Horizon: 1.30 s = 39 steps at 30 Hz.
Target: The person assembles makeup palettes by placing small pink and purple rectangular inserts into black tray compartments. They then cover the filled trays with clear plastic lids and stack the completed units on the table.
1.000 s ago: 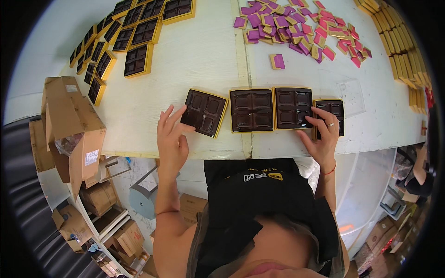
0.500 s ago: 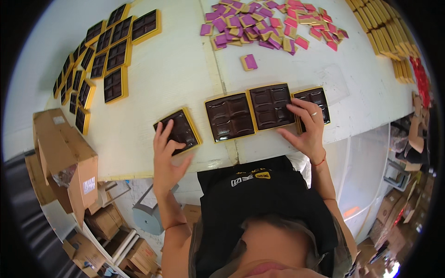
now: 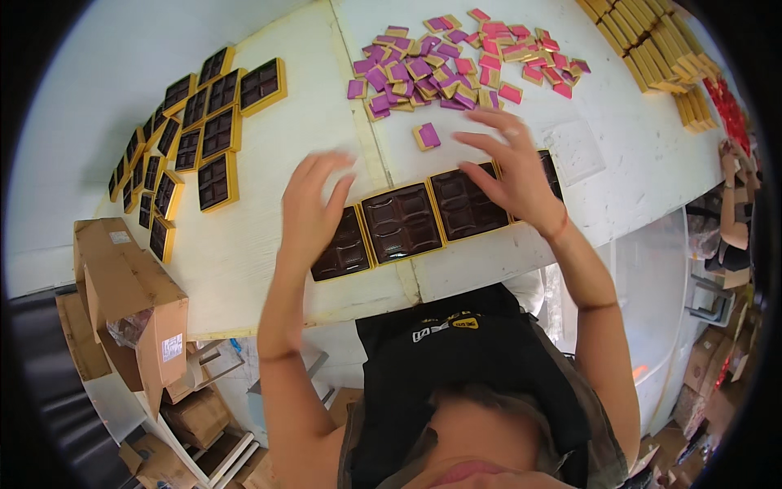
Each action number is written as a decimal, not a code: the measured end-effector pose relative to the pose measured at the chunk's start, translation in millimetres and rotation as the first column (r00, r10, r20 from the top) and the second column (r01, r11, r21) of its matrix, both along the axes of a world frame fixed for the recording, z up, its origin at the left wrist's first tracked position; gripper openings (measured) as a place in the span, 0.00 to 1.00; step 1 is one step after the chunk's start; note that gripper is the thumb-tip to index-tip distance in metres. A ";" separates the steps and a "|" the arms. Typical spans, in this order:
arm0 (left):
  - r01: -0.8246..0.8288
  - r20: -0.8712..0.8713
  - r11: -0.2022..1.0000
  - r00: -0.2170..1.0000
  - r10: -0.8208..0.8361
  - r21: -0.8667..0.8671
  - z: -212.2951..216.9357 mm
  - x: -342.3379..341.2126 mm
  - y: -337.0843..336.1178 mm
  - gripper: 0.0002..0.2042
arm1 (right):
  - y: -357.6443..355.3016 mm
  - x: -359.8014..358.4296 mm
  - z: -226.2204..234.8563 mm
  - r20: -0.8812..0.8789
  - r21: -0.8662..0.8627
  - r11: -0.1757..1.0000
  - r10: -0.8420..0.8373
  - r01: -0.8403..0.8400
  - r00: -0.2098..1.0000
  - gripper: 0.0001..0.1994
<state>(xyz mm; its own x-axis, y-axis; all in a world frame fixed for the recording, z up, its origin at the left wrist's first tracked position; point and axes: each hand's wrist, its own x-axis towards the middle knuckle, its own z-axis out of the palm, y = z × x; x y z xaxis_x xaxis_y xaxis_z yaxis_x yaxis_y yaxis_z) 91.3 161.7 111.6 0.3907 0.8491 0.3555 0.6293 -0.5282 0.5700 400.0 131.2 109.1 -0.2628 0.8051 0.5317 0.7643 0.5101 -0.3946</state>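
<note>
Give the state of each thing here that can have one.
Left bare hand: open, empty.
Right bare hand: open, empty.
Yellow-edged square boxes with dark inserts: uncovered.
Small flat purple-and-gold rectangles: loosely heaped, one lying apart.
Brown cardboard box at left: open.

Dark trays (image 3: 401, 222): glossy moulded plastic look.
Surface (image 3: 309, 98) smooth; wrapped pieces (image 3: 426, 136) smooth; carton (image 3: 122, 265) matt cardboard; black top (image 3: 497, 367) matt cloth.
</note>
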 end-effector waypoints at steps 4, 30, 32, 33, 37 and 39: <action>0.022 -0.170 0.999 0.985 -0.017 0.026 -35.7 45.6 99.4 0.19 | 70.5 -26.6 -37.8 0.154 -0.229 0.954 0.230 -0.191 0.961 0.12; 0.087 0.537 0.794 0.779 0.323 -0.602 -6.6 -65.7 -29.3 0.16 | -31.3 -125.3 -15.8 -0.797 -0.456 0.639 0.016 -0.619 0.604 0.08; 0.099 0.576 0.779 0.732 0.364 -0.618 -10.6 -67.4 -38.9 0.16 | -45.1 -142.4 -12.3 -0.716 -0.481 0.702 0.031 -0.525 0.697 0.06; 0.119 0.637 0.777 0.656 0.406 -0.618 -18.4 -68.3 -40.9 0.16 | -48.3 -150.1 -13.5 -0.716 -0.439 0.743 0.051 -0.506 0.696 0.05; 0.095 0.616 0.832 0.719 0.323 -0.547 -35.2 -75.3 -43.0 0.16 | -51.3 -161.2 -19.0 -0.479 -0.353 0.848 0.199 -0.395 0.855 0.09; -0.008 0.563 0.860 0.753 0.342 -0.511 -33.8 -69.1 -46.7 0.14 | -50.7 -164.4 -18.9 -0.438 -0.367 0.864 0.167 -0.345 0.883 0.08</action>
